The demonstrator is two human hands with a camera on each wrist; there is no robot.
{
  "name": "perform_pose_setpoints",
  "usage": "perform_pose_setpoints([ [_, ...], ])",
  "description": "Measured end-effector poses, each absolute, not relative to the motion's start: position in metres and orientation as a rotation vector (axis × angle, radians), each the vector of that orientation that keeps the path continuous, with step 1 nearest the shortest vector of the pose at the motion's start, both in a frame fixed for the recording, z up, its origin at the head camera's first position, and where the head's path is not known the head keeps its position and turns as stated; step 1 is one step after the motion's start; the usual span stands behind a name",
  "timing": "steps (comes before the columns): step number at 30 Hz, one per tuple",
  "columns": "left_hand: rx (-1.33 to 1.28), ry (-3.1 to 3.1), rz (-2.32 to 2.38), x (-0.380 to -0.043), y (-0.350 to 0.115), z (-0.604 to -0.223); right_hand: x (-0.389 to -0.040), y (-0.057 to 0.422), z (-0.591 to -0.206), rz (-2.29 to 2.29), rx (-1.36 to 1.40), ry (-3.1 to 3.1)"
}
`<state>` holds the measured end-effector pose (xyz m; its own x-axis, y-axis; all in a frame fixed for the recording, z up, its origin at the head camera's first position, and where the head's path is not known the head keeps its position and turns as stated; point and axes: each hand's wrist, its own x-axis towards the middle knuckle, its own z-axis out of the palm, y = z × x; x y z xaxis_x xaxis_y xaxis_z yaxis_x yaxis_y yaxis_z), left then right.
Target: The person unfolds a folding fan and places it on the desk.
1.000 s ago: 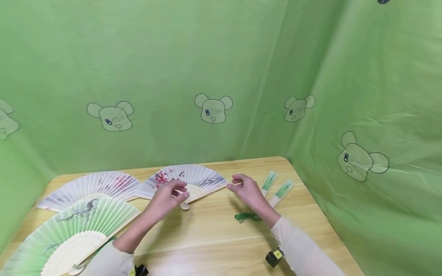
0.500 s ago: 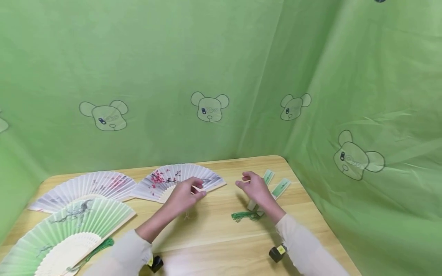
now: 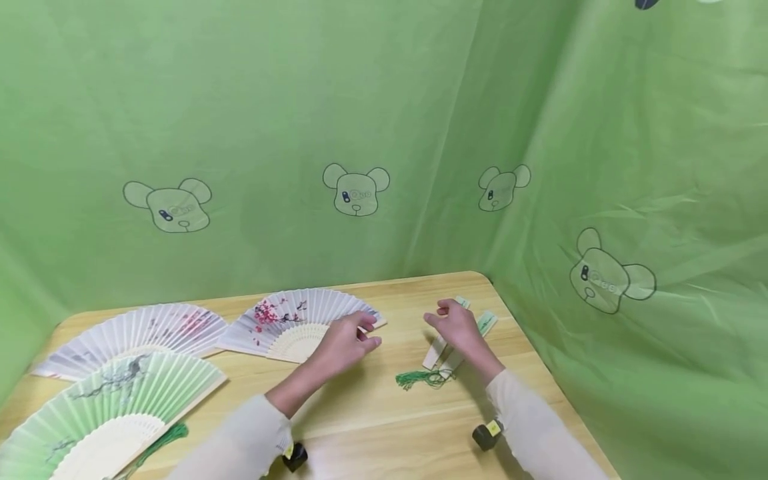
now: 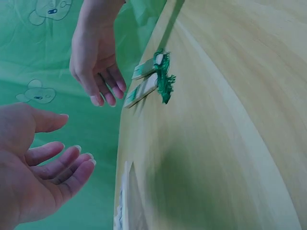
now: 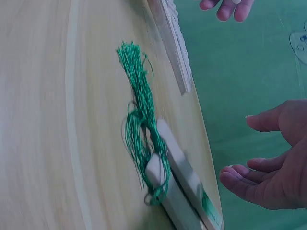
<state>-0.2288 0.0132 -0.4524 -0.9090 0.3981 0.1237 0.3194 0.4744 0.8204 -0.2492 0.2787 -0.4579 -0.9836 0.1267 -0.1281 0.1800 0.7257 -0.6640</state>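
Observation:
My left hand [image 3: 343, 344] hovers at the right part of an open white folding fan [image 3: 280, 317] with red blossoms, overlapping it in the head view. Its fingers are loosely bent and hold nothing, as the left wrist view confirms. Two folded fans [image 5: 187, 175] with green leaf ends lie side by side at the right, a green tassel [image 5: 136, 79] spread at their near ends. Above them my right hand [image 3: 461, 330] hangs with relaxed, empty fingers, hiding part of both in the head view. Thumb and fingers [image 5: 244, 184] stand apart in the right wrist view.
A second pale open fan [image 3: 135, 333] lies at the back left. In front of it spreads a green open fan [image 3: 120, 387] with its own tassel [image 3: 168, 437]. Green curtain [image 3: 258, 133] walls rise behind the wooden table [image 3: 384, 433] and along its right side.
My left hand has moved right, from the blossom fan's middle toward its right end. The right hand has shifted slightly right over the folded fans. The whole view has turned a little; no fan has been picked up.

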Motion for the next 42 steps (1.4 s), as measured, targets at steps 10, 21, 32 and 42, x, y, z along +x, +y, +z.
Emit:
perform_pose_setpoints([
  [10, 0.719, 2.653, 1.358, -0.231, 0.051, -0.460, -0.256, 0.303, -0.462, -1.020, 0.368, 2.888],
  [21, 0.726, 2.627, 1.280, -0.237, 0.084, -0.473, -0.268, 0.322, -0.465, -0.954, 0.470, 2.904],
  [32, 0.722, 2.650, 1.166, -0.245, 0.106, -0.492, -0.285, 0.330, -0.467, -0.939, 0.540, 2.886],
  [42, 0.719, 2.711, 1.017, -0.244, 0.130, -0.493, -0.295, 0.337, -0.475, -0.991, 0.563, 2.895],
])
